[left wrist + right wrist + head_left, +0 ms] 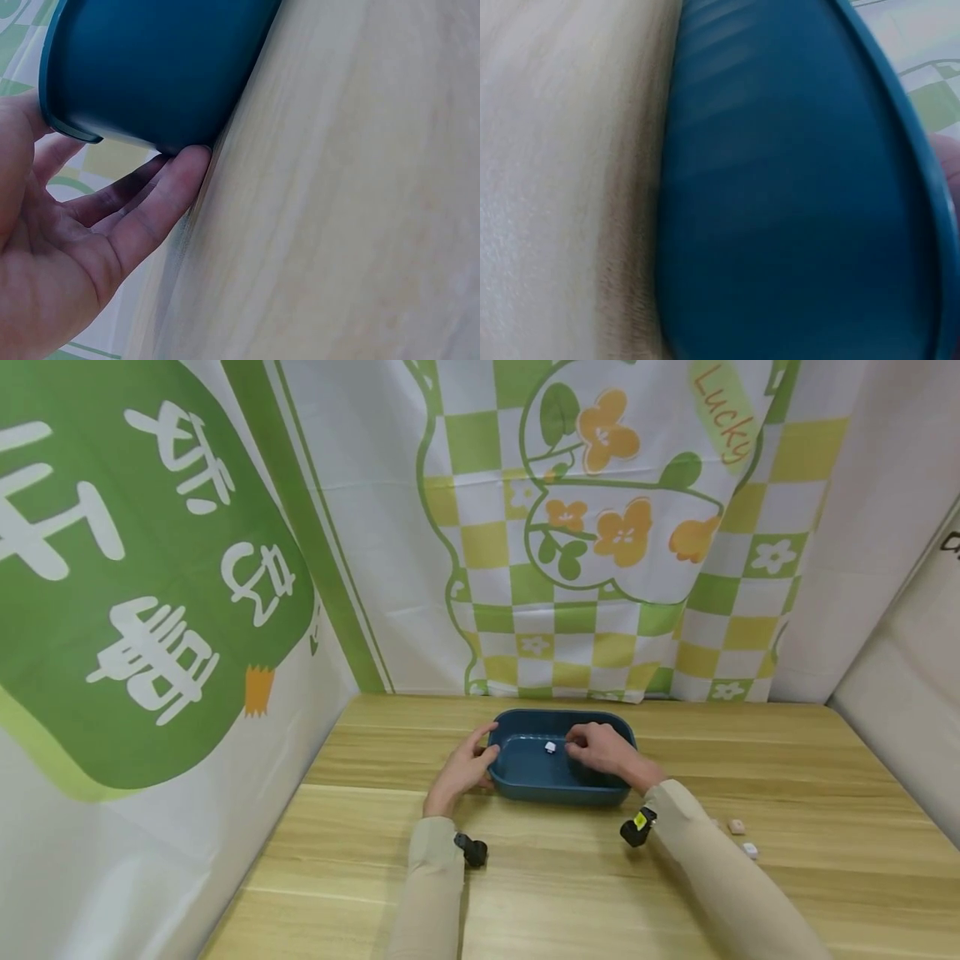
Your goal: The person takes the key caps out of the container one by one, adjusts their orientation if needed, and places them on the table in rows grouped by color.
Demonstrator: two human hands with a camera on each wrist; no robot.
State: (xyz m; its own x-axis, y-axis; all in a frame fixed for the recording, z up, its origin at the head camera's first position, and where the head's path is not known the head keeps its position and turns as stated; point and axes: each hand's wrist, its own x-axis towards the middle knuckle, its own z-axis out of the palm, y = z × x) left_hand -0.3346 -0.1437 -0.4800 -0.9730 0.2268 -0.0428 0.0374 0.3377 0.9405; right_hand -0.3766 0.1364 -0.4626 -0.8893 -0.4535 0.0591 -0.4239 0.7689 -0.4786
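Note:
A dark blue rectangular basin (564,795) with rounded corners stands on the wooden table. My left hand (467,770) holds its left end, with fingers at the rim and lower ones against the outer wall. In the left wrist view, a finger of the left hand (82,232) touches the bottom edge of the basin (157,67). Inside lies a small white cube-like piece (550,747). Right of that piece, my right hand (606,750) reaches down into the basin, fingers bent; whether they pinch anything is hidden. The basin's outer wall (795,180) fills much of the right wrist view.
On the table (337,877), beside the right forearm, lie a small pinkish piece (737,827) and a small white piece (750,851); the sleeve partly hides another. A patterned curtain (585,643) hangs behind the table, with more cloth at both sides.

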